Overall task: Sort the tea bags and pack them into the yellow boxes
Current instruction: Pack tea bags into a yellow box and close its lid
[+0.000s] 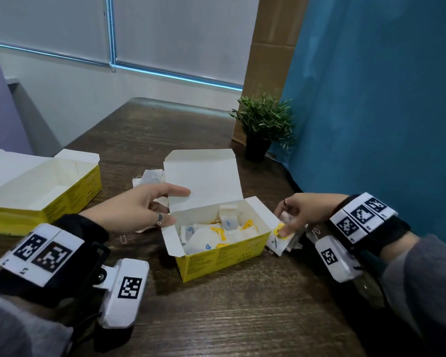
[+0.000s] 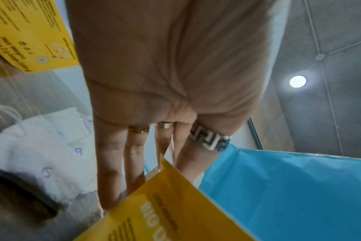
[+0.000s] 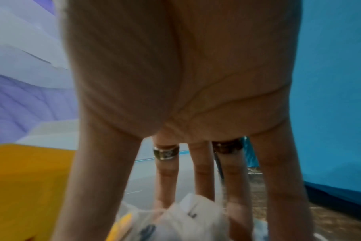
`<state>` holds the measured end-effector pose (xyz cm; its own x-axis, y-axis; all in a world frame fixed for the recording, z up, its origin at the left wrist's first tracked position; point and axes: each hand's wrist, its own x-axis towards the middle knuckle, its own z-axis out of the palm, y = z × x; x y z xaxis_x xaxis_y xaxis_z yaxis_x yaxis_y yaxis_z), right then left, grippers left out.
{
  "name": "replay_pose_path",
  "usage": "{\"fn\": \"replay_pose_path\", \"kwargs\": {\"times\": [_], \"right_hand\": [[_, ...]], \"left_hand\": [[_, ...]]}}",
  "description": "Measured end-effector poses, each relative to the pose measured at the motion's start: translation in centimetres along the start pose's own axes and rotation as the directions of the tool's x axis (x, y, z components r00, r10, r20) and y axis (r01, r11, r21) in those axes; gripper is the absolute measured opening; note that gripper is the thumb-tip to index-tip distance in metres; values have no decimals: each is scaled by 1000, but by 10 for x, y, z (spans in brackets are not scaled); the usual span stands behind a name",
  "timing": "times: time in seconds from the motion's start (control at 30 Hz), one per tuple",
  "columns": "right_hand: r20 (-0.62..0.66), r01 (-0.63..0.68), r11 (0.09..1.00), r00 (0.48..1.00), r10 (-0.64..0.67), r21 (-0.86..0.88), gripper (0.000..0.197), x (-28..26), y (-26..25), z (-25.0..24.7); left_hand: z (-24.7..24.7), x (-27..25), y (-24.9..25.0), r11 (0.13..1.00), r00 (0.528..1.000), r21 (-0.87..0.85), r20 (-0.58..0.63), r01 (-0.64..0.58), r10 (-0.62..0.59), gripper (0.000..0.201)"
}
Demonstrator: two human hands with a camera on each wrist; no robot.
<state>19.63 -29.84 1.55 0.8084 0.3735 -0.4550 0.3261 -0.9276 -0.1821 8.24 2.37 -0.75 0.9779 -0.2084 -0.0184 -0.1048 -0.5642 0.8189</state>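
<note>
The dark wood-grain bench [image 1: 216,318] carries two yellow cardboard boxes with white insides. The larger empty box [image 1: 41,191] lies open at the far left. The smaller box [image 1: 216,240], near the middle, has its lid flap standing up and holds a loose heap of white paper tea bags [image 1: 211,234] with blue or yellow marks. A small potted plant [image 1: 264,124] stands at the far right by the blue wall. The left hand [image 1: 139,207] reaches level over the bench, fingers straight and relaxed, holding nothing, its fingertips at the lid flap. The right hand [image 1: 298,213], palm down, fingers curled, grips a small bundle of tea bags [image 1: 281,237] just beside the smaller box's right end.
</note>
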Motion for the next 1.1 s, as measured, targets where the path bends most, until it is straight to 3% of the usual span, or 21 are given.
{"fn": "replay_pose_path", "kwargs": {"times": [0.07,0.13,0.4,0.5,0.6,0.7,0.8,0.87,0.97,1.1], "right_hand": [[-17,-5,997,1000,4,-73,42,-13,-5,6],[-96,-7,990,995,-7,-141,35,-19,-6,11],[-195,39,993,979,-61,-115,27,-47,-4,-8],[-377,109,986,914,-148,-123,25,-64,-11,-29],[-498,334,938,832,-244,98,20,-73,-39,-44],[-367,462,819,867,-336,339,17,-61,-80,-38],[-122,375,798,924,-362,473,16,-33,-111,-15],[6,288,831,944,-330,476,16,-16,-123,-1],[64,256,901,953,-295,350,30,-1,-130,10],[38,242,879,959,-282,411,33,1,-122,7]], "left_hand": [[-1,-1,0,1000,1000,-11,1,-6,6,49],[-1,-3,1,1000,1000,-8,7,-4,4,49],[-1,-5,1,999,1000,-49,10,8,-7,48],[-2,-5,0,999,1000,-35,13,25,-24,48],[-3,-6,0,999,999,-34,12,41,-40,48],[-2,-5,0,998,999,-49,6,37,-36,48],[-2,-5,1,998,999,-45,-3,42,-42,48],[-1,-5,1,998,999,-49,-12,40,-41,49],[1,-4,1,997,999,-62,-13,41,-42,50],[1,-2,0,998,999,-47,-12,49,-49,50]]}}
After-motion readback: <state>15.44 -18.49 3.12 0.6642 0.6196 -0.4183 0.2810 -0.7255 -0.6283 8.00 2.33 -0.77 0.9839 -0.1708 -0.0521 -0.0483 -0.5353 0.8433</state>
